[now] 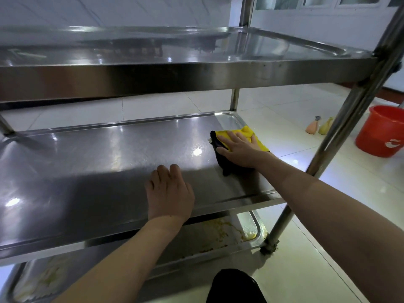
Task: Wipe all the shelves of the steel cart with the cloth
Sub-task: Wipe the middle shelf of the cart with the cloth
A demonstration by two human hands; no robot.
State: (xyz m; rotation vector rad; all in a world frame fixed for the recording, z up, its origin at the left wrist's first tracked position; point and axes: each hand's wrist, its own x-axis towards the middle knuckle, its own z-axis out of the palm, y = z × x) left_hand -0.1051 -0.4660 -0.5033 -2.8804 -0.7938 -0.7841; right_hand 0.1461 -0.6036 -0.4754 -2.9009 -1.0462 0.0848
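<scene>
A three-shelf steel cart fills the view. Its top shelf [196, 71] is shiny. On the middle shelf [98, 160], my right hand [239, 149] presses flat with straight fingers on a yellow and black cloth [246, 131] near the shelf's right end. My left hand [169, 194] rests palm down on the bare middle shelf near its front edge, holding nothing. The bottom shelf [207, 239] shows yellowish-brown stains, mostly at its right and left ends.
A red bucket [381, 133] stands on the tiled floor to the right, beyond the cart's front right post [341, 119]. Two small bottles [319, 126] stand on the floor left of the bucket. A dark knee [235, 286] shows at the bottom.
</scene>
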